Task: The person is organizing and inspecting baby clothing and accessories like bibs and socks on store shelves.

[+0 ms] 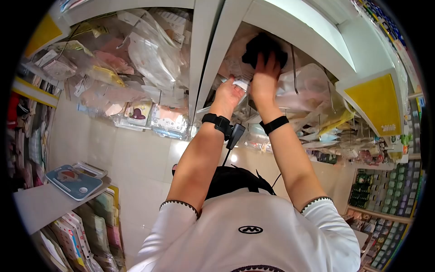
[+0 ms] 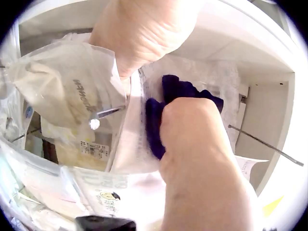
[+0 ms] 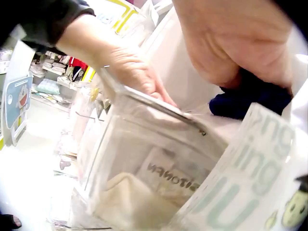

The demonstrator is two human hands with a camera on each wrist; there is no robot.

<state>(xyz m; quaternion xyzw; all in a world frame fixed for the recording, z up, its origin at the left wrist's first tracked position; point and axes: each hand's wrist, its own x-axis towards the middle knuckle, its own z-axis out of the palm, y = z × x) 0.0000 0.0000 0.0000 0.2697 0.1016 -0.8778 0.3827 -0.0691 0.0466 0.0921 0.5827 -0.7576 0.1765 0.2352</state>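
My right hand [image 1: 265,79] reaches into a white shelf bay and grips a bunched dark navy cloth [image 1: 263,47]. In the left wrist view the cloth [image 2: 155,127] spreads out around the fingers, over a pale plastic-wrapped pack [image 2: 132,149]. Close by on the left, my left hand [image 1: 229,96] holds the edge of a clear plastic package [image 2: 101,62] hanging on a metal hook. In the right wrist view its fingers [image 3: 156,89] go behind the package's top edge, the tips hidden. The navy cloth [image 3: 250,98] shows below my right palm there.
Bare metal hooks [image 1: 295,68] jut from the bay beside my right hand. A white divider [image 1: 206,59] separates it from another bay of hanging plastic packages [image 1: 149,50]. A low shelf [image 1: 38,204] with a blue board [image 1: 74,181] stands at the left.
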